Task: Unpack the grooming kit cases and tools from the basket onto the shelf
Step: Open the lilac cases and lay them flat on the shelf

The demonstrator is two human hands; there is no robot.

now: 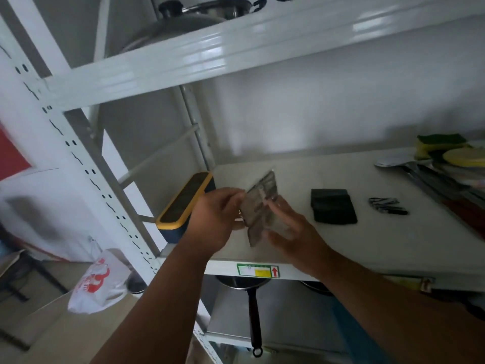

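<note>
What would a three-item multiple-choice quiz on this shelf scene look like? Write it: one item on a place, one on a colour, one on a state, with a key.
1. Where does the black case lie?
A. on the shelf, right of the hands
B. on the floor
C. on the top shelf

2. What colour is the rim of the box at the shelf's left end?
A. red
B. yellow
C. white

3. How is the clear packet held?
A. by the left hand and right hand together
B. by one hand
C. by neither

Key: A, it lies flat beside the hands; B, yellow edge shows; A, both hands grip it.
</note>
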